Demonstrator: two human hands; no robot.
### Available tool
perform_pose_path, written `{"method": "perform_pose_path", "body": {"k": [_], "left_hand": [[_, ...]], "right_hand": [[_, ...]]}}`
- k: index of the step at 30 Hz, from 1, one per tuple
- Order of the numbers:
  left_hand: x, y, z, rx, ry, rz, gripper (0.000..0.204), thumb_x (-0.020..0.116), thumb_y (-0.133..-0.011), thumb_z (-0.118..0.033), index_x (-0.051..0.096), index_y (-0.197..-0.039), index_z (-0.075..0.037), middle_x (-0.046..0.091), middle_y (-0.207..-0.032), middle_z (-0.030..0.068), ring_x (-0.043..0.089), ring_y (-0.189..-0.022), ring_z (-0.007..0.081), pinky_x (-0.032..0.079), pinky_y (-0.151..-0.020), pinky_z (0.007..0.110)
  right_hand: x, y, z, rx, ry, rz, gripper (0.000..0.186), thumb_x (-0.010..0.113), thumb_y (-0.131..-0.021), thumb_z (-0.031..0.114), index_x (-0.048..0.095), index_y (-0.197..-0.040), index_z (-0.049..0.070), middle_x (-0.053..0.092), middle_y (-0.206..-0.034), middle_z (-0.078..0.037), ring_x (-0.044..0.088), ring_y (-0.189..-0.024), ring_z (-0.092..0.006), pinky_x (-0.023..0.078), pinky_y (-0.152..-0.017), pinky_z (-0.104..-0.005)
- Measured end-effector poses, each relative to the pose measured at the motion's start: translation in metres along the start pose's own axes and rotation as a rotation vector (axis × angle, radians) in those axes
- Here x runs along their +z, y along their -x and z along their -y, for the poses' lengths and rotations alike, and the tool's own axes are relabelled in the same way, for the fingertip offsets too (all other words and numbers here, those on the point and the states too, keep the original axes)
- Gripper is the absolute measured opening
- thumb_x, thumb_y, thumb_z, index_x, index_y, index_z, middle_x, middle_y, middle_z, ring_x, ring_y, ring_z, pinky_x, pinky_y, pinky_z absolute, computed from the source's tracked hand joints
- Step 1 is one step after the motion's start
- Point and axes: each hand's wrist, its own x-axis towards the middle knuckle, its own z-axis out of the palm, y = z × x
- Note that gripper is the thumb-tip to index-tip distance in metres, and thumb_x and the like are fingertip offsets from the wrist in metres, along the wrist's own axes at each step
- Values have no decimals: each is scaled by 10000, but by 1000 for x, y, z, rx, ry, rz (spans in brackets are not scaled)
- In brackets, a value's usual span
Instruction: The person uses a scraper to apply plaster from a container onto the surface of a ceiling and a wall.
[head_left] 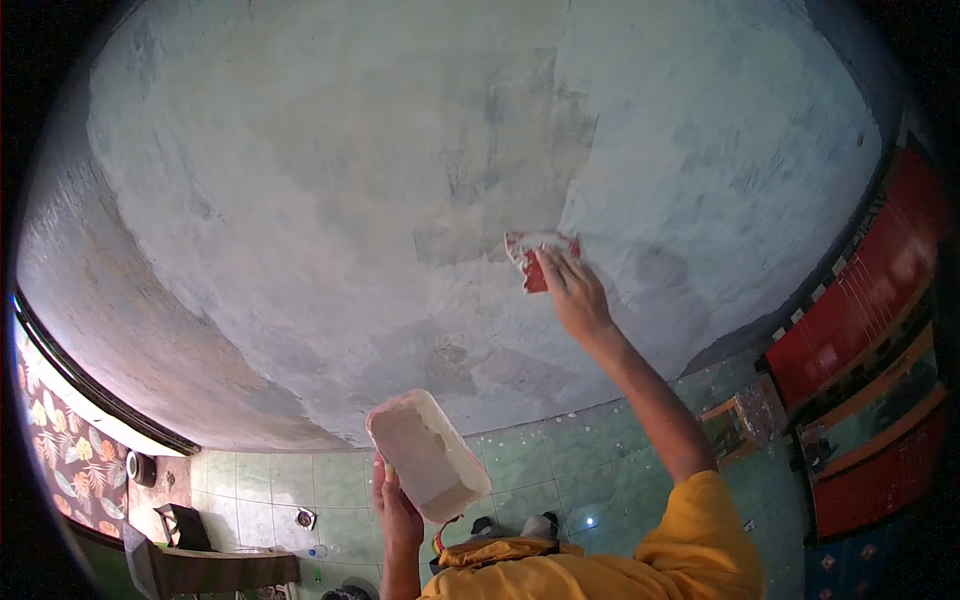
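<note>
One red scraper (531, 268) (white-smeared) lies under the right hand (578, 296), jutting left.

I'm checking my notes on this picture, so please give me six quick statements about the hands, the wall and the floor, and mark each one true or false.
1. The right hand holds a red scraper at the wall. True.
2. The left hand holds a pale tub. True.
3. The scraper is perfectly clean. False: white paste shows on it.
4. The wall is one even colour. False: it is patchy, with lighter and darker areas.
5. The floor has green tiles. True.
6. Both hands are on the scraper. False: only the right one is.
</note>
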Motion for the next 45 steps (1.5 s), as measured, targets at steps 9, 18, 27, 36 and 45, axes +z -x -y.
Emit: {"method": "perform_pose_path", "body": {"k": [9, 18, 27, 36, 45], "left_hand": [[-2, 2, 3, -62, 34, 34, 573, 472, -1056, -256, 300, -1531, 12, 465, -1458, 118, 478, -1325, 216, 405, -1099, 376], [2, 5, -4, -92, -24, 36, 593, 479, -1051, -253, 274, -1545, 1, 458, -1477, 126, 483, -1331, 217, 405, -1101, 370], [-3, 10, 2, -19, 58, 60, 592, 502, -1045, -243, 286, -1541, -3, 485, -1444, 121, 490, -1319, 204, 413, -1087, 363], [23, 10, -12, -26, 134, 17, 574, 505, -1041, -222, 303, -1534, -6, 502, -1432, 100, 525, -1277, 207, 444, -1055, 358], [23, -9, 8, 11, 70, 40, 555, 552, -1021, -304, 397, -1462, -5, 528, -1371, 119, 551, -1247, 244, 474, -1039, 415]], "right_hand": [[-55, -100, -47, 20, 75, -299, 465, 542, -910, -24, 538, -1375, -7, 589, -1364, -221, 586, -1244, -363, 482, -1035, -440], [41, 49, 16, 99, -154, 87, 484, 547, -891, -38, 552, -1374, 7, 619, -1319, -226, 603, -1220, -360, 500, -1002, -429], [-128, -202, -67, -82, 150, -506, 450, 551, -910, -2, 550, -1360, 15, 616, -1329, -211, 602, -1234, -333, 462, -1071, -437], [-33, -72, -25, -43, 165, -116, 513, 548, -945, 70, 453, -1438, -36, 511, -1447, -234, 501, -1342, -382, 422, -1104, -490], [-167, -212, -88, 20, 169, -460, 390, 538, -924, 8, 604, -1305, 62, 682, -1209, -172, 675, -1071, -326, 546, -930, -409]]}}
